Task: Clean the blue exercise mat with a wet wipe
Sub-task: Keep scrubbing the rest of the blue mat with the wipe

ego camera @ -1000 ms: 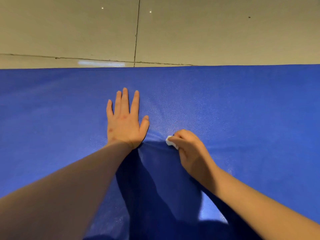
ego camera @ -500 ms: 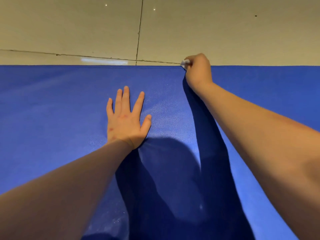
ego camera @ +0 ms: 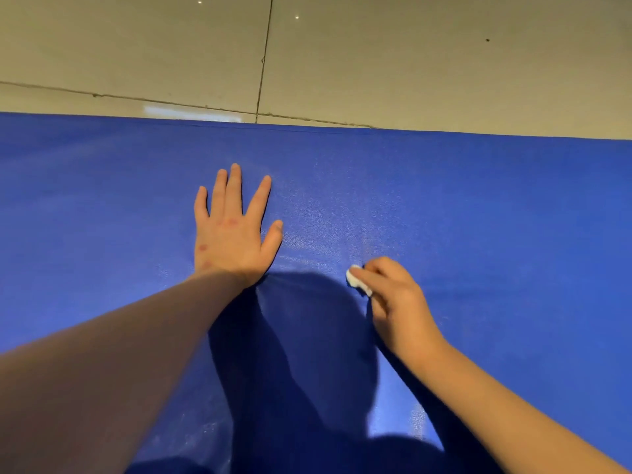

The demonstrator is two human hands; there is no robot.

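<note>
A large, smooth blue exercise mat point(ego camera: 496, 234) with a fine pebbled surface fills the lower three quarters of the frame. Its far edge runs straight across the upper part against a floor of grey-beige tiles point(ego camera: 427, 63) with dark grout lines. The left hand point(ego camera: 232, 230) lies palm-down on the mat at centre-left, fingers straight and spread, apparently bracing the person or pinning the mat. The right hand point(ego camera: 398, 297), at centre-right, has its fingers curled around a small, crumpled white wet wipe point(ego camera: 357, 281), of which only a bit pokes out on the thumb side. The wipe looks pressed to the mat surface, well short of the far edge. Between the two hands a paler, slightly glossy band runs from near the far edge down toward the wipe, and a shiny patch shows low in the frame beside the right forearm. These read as damp, freshly wiped strips, though the light could account for part of the sheen. The wide stretches at the left and right of the frame look matte, and whether they have been wiped cannot be told. Judging by this, the cleaning is under way in the middle strip, with much of the mat likely left to cover.
</note>
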